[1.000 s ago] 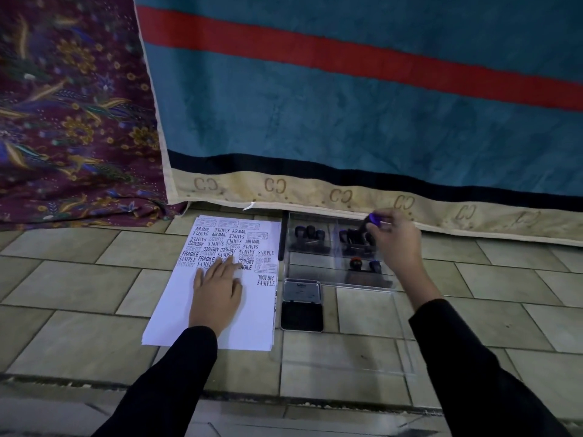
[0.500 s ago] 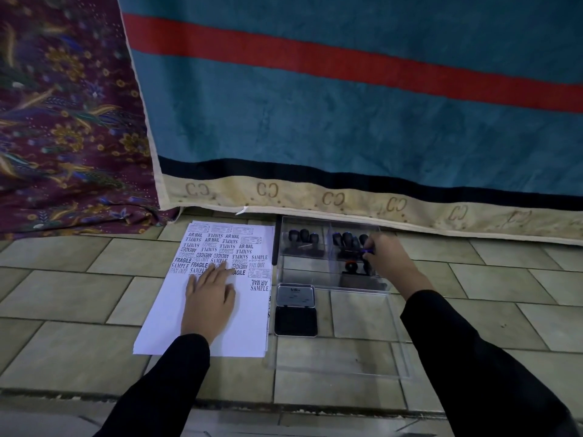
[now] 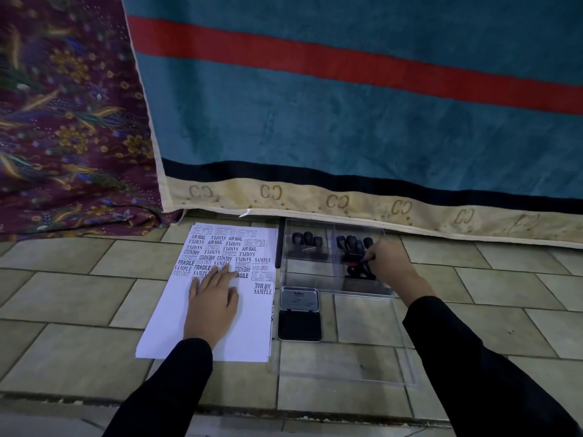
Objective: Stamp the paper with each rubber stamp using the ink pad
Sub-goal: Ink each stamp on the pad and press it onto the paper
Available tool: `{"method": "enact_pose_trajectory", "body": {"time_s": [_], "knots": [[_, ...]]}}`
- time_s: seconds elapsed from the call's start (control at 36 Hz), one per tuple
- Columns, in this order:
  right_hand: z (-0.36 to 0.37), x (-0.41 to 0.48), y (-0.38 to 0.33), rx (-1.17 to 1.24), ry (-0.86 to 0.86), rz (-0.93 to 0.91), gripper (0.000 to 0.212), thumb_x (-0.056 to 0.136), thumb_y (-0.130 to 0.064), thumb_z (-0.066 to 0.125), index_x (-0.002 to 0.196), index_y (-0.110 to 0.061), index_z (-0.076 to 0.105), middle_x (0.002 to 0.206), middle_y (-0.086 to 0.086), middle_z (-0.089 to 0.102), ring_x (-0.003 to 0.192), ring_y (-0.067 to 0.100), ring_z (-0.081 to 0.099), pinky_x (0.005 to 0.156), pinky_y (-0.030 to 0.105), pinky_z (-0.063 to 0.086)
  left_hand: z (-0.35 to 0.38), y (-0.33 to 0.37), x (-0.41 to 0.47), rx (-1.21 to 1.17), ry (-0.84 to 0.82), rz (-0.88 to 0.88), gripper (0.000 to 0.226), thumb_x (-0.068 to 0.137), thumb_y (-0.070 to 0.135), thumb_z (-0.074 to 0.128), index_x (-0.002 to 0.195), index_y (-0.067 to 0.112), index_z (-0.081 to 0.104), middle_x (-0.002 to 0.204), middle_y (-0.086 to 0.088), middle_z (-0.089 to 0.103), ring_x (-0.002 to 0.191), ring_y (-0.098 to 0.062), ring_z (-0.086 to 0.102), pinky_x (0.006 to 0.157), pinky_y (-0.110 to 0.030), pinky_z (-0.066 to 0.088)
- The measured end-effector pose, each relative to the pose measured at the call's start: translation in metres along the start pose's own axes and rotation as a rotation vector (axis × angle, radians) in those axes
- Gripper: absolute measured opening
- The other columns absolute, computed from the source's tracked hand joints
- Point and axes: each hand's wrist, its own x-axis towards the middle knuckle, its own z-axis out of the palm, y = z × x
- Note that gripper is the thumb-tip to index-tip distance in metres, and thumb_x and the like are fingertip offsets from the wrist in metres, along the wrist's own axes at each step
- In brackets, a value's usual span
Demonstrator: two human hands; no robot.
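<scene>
A white paper (image 3: 243,329) lies on the tiled floor, its upper half covered in black stamp prints. My left hand (image 3: 213,299) rests flat on it with straight fingers. The black ink pad (image 3: 299,325) sits open right of the paper, its lid (image 3: 299,299) folded back. Behind it a clear plastic box (image 3: 315,283) holds two clusters of black-handled rubber stamps (image 3: 307,240). My right hand (image 3: 391,263) reaches into the box's right half and pinches a purple-topped stamp (image 3: 362,262) low among the others.
A teal blanket (image 3: 347,121) with a red stripe hangs just behind the box, and a purple floral cloth (image 3: 63,121) lies at the left. The box's clear lid (image 3: 347,370) lies flat on the tiles in front of the ink pad.
My right hand has come down from above the box's back edge, carrying the purple-topped stamp into the front right part of the box. My left hand stays on the paper.
</scene>
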Motion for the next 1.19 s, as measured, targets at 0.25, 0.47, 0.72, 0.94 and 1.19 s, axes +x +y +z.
{"method": "enact_pose_trajectory", "body": {"time_s": [0.25,0.47,0.72,0.94,1.19], "knots": [[0.0,0.003,-0.024,0.215,0.236,-0.118,0.022,0.085,-0.003,0.049,0.092,-0.004,0.071,0.097,0.014,0.072,0.09,0.03,0.065,0.075,0.029,0.051,0.001,-0.001,0.0,0.007,-0.006,-0.001,0.039,0.094,0.023,0.039,0.131,0.026,0.051,0.148,0.005,0.041,0.142,-0.015,0.026,0.118,-0.045,0.008],[0.02,0.045,-0.091,0.237,0.04,-0.319,0.03,0.09,-0.009,0.052,0.12,-0.009,0.058,0.123,0.015,0.061,0.114,0.031,0.055,0.097,0.037,0.047,-0.002,0.001,-0.001,0.013,-0.008,-0.006,0.049,0.087,0.032,0.028,0.129,0.027,0.052,0.148,0.006,0.042,0.141,-0.014,0.028,0.117,-0.045,0.009],[0.037,0.06,-0.117,0.074,-0.055,-0.328,0.03,0.092,-0.012,0.041,0.12,-0.009,0.05,0.125,0.022,0.052,0.112,0.038,0.053,0.09,0.042,0.046,-0.004,0.003,-0.001,0.001,-0.033,-0.018,0.045,0.09,0.031,0.03,0.13,0.028,0.051,0.149,0.007,0.04,0.142,-0.013,0.026,0.118,-0.044,0.008],[0.034,0.066,-0.115,0.289,0.116,-0.328,0.032,0.083,0.0,0.062,0.115,-0.005,0.061,0.124,0.017,0.053,0.111,0.031,0.054,0.095,0.035,0.047,-0.013,0.003,0.002,-0.33,0.073,-0.084,0.038,0.09,0.004,0.053,0.125,0.017,0.056,0.136,0.001,0.055,0.128,-0.015,0.044,0.117,-0.044,0.017],[0.029,0.053,-0.096,0.735,0.246,-0.218,0.021,0.081,-0.002,0.066,0.102,-0.007,0.068,0.107,0.011,0.068,0.093,0.02,0.062,0.087,0.024,0.049,-0.037,0.005,0.003,-0.798,-0.039,-0.299,0.029,0.096,0.012,0.049,0.119,0.027,0.059,0.129,0.006,0.053,0.118,-0.01,0.046,0.095,-0.024,0.03]]}}
